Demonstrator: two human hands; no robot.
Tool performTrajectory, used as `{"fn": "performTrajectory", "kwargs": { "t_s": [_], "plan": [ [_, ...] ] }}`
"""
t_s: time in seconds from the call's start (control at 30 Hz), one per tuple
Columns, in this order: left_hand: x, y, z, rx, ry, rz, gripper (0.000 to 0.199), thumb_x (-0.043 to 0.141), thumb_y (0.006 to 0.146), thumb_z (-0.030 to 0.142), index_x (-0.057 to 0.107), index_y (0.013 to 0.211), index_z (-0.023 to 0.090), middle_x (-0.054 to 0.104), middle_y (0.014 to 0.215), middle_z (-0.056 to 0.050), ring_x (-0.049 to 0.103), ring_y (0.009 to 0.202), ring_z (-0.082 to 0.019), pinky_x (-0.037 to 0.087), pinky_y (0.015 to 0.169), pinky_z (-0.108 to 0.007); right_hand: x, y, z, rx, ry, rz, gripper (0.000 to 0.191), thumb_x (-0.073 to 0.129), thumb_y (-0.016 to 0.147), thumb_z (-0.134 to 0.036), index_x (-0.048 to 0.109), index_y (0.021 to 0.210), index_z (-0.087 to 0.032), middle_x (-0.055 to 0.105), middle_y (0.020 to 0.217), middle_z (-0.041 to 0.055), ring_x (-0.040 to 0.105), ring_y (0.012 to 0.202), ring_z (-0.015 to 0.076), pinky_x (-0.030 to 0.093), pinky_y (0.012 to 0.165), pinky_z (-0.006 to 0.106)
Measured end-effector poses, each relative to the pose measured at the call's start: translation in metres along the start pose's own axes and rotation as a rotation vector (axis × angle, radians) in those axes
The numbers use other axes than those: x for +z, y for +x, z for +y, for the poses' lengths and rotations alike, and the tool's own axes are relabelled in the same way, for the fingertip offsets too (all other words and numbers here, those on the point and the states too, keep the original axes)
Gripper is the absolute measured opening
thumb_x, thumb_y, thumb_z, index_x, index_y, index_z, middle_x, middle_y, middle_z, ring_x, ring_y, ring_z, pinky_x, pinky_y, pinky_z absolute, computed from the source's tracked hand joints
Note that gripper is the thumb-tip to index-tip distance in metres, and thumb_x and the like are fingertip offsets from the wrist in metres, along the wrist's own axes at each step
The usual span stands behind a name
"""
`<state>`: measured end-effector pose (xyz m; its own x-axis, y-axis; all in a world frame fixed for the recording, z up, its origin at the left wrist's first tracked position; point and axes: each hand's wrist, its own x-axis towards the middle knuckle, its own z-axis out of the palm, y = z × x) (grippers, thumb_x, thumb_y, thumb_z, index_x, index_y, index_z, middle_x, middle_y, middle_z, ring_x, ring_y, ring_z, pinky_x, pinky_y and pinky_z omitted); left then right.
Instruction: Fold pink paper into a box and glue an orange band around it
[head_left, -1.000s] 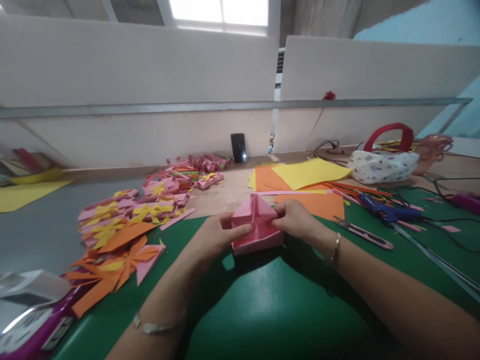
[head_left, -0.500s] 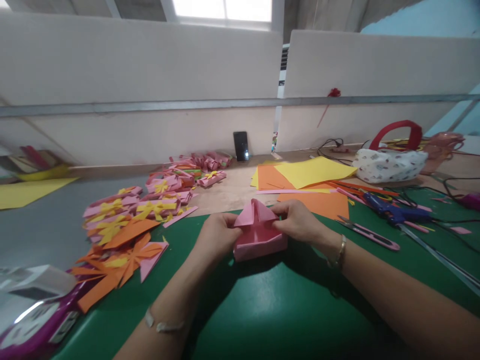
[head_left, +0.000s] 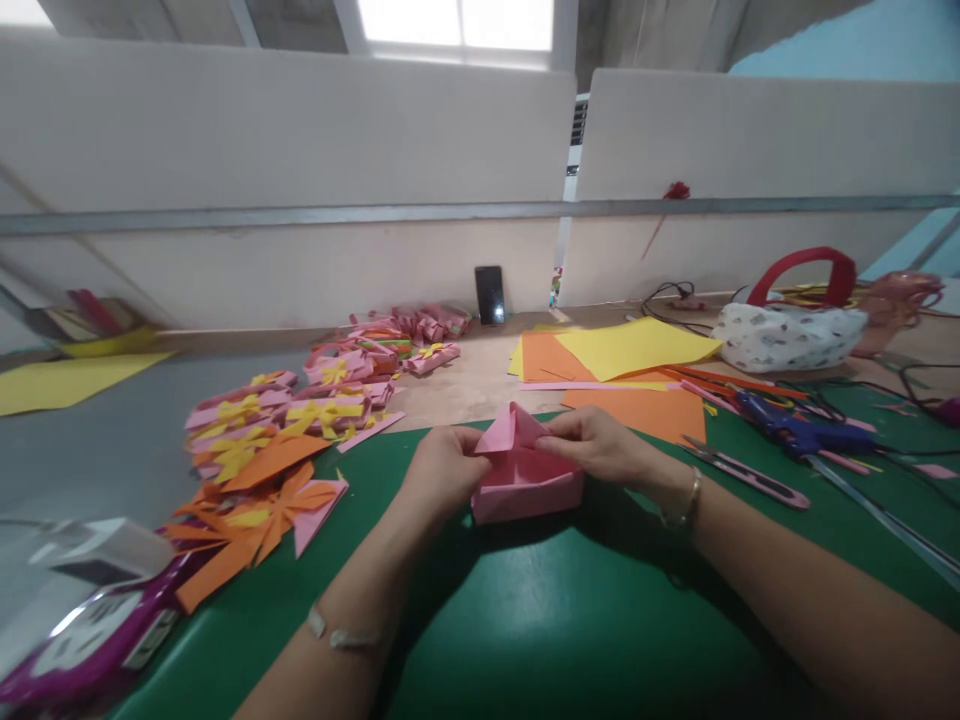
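Note:
A pink paper box [head_left: 529,498] with a pointed flap standing at its far side rests on the green mat [head_left: 540,620], its hollow facing up. My left hand [head_left: 442,468] pinches the flap's left side, fingers closed on the paper. On the opposite side my right hand [head_left: 592,445] has its fingertips closed on the same flap near the box's far right corner. The fingertips partly cover the box's sides. Behind the hands lies an orange sheet [head_left: 645,412].
Left are pink and yellow paper pieces [head_left: 322,415], orange cutouts [head_left: 277,510], a white adapter [head_left: 109,548] and a purple device [head_left: 97,640]. Right are scissors [head_left: 750,475], a blue glue gun [head_left: 802,430] and a white bag [head_left: 787,338]. A phone [head_left: 490,295] leans behind.
The far flap looks narrower and more folded in, and my right fingertips have moved in toward its peak. The whole view has shifted slightly.

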<state>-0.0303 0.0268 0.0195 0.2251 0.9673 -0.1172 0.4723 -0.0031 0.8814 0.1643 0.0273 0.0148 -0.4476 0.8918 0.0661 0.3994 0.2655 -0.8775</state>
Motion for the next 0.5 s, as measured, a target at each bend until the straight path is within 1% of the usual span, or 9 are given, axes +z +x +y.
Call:
{"fn": "performTrajectory", "kwargs": {
  "t_s": [0.13, 0.23, 0.3, 0.4, 0.43, 0.5],
  "plan": [
    [0.0002, 0.0020, -0.0036, 0.020, -0.051, -0.060, 0.024, 0.052, 0.057, 0.015, 0.071, 0.071, 0.008, 0.061, 0.055, -0.002, 0.047, 0.049, -0.011, 0.031, 0.048, -0.021, 0.0033, -0.0003, 0.0042, -0.017, 0.001, 0.046, 0.023, 0.052, 0.082, -0.027, 0.071, 0.078, -0.015, 0.050, 0.057, -0.0037, 0.039, 0.052, 0.0072, 0.028, 0.047, 0.019],
    [-0.0002, 0.0018, -0.0036, 0.013, -0.092, -0.101, 0.023, 0.055, 0.059, 0.016, 0.071, 0.074, 0.009, 0.064, 0.059, -0.002, 0.051, 0.051, -0.012, 0.034, 0.049, -0.021, 0.0021, 0.0003, 0.0063, -0.039, -0.039, 0.075, 0.022, 0.051, 0.080, -0.022, 0.073, 0.081, -0.016, 0.055, 0.057, -0.0036, 0.042, 0.053, 0.0074, 0.030, 0.047, 0.018],
    [-0.0009, 0.0004, -0.0017, 0.007, -0.135, -0.123, 0.023, 0.060, 0.061, 0.020, 0.071, 0.080, 0.010, 0.068, 0.068, -0.004, 0.056, 0.057, -0.014, 0.038, 0.053, -0.022, 0.0012, 0.0013, 0.0082, -0.044, -0.043, 0.083, 0.023, 0.052, 0.079, -0.022, 0.073, 0.083, -0.016, 0.058, 0.059, -0.0030, 0.045, 0.054, 0.0079, 0.032, 0.048, 0.018],
    [-0.0026, -0.0027, 0.0027, 0.008, -0.243, -0.163, 0.034, 0.067, 0.064, 0.031, 0.069, 0.093, 0.012, 0.071, 0.082, -0.007, 0.062, 0.070, -0.017, 0.044, 0.063, -0.025, 0.0007, 0.0023, 0.0099, -0.043, -0.030, 0.087, 0.024, 0.052, 0.079, -0.022, 0.073, 0.089, -0.016, 0.063, 0.064, -0.0013, 0.050, 0.057, 0.0093, 0.035, 0.050, 0.019],
    [-0.0032, -0.0035, 0.0040, 0.016, -0.273, -0.180, 0.037, 0.068, 0.065, 0.033, 0.068, 0.096, 0.012, 0.070, 0.085, -0.007, 0.062, 0.074, -0.018, 0.044, 0.066, -0.025, 0.0006, 0.0024, 0.0097, -0.038, -0.032, 0.086, 0.024, 0.052, 0.079, -0.022, 0.073, 0.089, -0.016, 0.063, 0.065, -0.0010, 0.050, 0.058, 0.0095, 0.036, 0.051, 0.019],
    [-0.0041, -0.0043, 0.0055, 0.028, -0.308, -0.184, 0.038, 0.068, 0.067, 0.038, 0.068, 0.095, 0.013, 0.070, 0.081, -0.006, 0.061, 0.073, -0.017, 0.044, 0.065, -0.025, 0.0004, 0.0022, 0.0079, -0.021, -0.044, 0.079, 0.024, 0.052, 0.080, -0.022, 0.073, 0.087, -0.015, 0.063, 0.065, -0.0009, 0.050, 0.056, 0.0094, 0.036, 0.051, 0.020]
  ]
}}
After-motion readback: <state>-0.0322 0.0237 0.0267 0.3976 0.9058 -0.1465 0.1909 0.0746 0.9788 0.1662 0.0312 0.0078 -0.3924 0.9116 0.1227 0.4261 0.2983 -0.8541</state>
